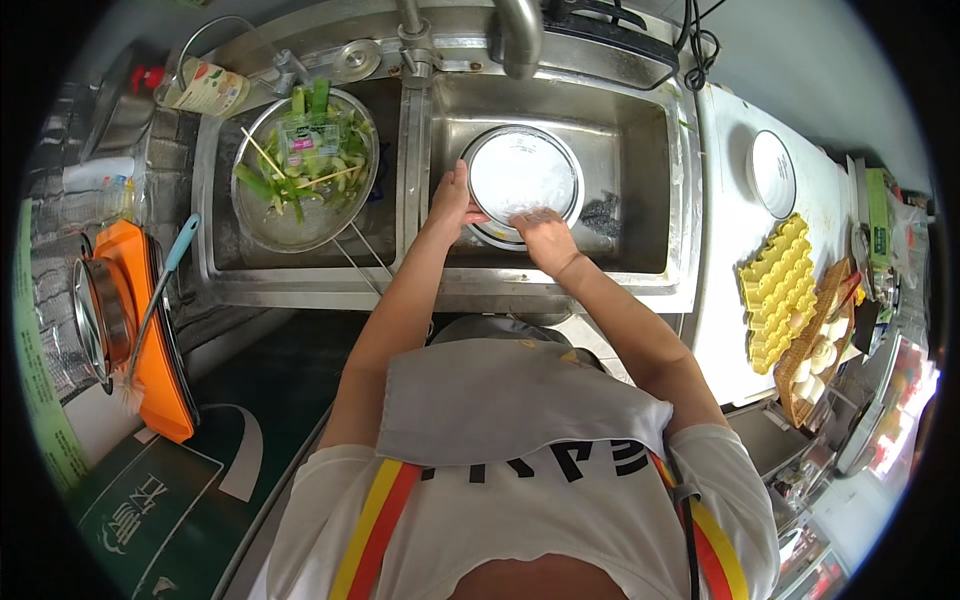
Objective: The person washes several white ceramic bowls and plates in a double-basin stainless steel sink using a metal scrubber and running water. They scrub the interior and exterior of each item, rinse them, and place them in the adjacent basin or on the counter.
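Observation:
In the right basin of a steel double sink, both hands are on a round white dish or lid whose flat, wet face is turned up. My left hand grips its left edge, the fingers partly hidden beneath it. My right hand lies at the near edge with bent fingers; whether it grips or only presses there cannot be told. Another round rim shows below the dish, largely covered. Above the basin's far edge hangs a metal faucet.
A strainer holding green vegetable scraps, a clear plastic package and wooden sticks sits over the left basin. On the right counter are a white bowl, a yellow egg tray and a wicker basket. An orange tray and brush are left.

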`<state>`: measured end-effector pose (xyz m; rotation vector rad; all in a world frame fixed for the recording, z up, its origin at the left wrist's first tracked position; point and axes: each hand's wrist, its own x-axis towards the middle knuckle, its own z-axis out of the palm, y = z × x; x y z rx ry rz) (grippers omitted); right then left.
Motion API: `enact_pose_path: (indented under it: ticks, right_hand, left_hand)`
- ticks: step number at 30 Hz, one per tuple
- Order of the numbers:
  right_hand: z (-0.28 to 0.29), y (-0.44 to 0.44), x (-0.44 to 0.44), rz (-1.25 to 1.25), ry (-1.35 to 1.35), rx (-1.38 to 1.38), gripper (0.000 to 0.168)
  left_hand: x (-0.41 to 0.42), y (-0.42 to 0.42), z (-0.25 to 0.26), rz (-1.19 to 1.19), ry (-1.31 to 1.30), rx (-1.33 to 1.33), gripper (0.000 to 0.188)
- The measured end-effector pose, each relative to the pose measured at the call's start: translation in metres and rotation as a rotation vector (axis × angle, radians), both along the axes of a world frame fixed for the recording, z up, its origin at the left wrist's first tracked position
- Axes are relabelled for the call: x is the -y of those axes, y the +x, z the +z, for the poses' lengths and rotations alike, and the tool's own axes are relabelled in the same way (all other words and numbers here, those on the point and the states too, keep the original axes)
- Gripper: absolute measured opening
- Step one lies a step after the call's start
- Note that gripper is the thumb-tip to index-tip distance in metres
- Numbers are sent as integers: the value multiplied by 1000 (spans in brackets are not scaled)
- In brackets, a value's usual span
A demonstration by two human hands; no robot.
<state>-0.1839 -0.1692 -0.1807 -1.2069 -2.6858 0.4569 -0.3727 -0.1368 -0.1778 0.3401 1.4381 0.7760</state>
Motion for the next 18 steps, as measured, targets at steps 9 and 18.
enact_pose_path:
  ticks: [9,18]
  right_hand:
    - [73,4,6,-179,-400,-98,23]
    - [140,-14,-34,-535,-1216,-1281,34]
  left_hand:
    - [-48,-32,79,-51,992,-1097,29]
    - [-115,-77,108,-445,900,-1390,21]
